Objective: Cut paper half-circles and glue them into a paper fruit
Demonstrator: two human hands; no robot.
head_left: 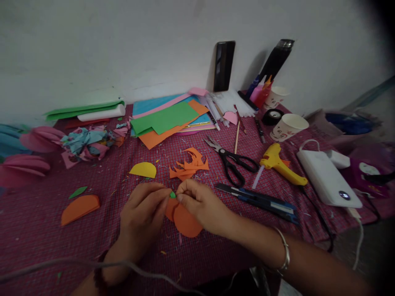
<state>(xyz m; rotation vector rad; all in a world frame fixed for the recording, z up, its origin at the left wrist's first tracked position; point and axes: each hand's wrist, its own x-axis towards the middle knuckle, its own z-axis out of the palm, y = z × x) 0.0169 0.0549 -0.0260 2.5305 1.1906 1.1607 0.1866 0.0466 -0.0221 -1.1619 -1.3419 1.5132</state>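
Note:
A small piece of green paper (172,195) shows between the fingertips of both hands. My left hand (142,218) pinches it from the left, and my right hand (202,205) closes on its other side, where the fingers hide part of it. Right beneath my hands lie round orange paper cutouts (187,222), overlapping and partly covered by my right hand. Just beyond are orange paper scraps (190,165) and a folded yellow paper half-circle (143,169). Left of my left hand rest an orange half-circle (80,209) and a green paper leaf (77,192).
Scissors (230,159), a blue utility knife (259,201) and a yellow glue gun (279,164) lie to the right, near a white power bank (328,176). Coloured sheets (168,117) and a phone (224,65) are at the back. A cable (129,265) crosses in front.

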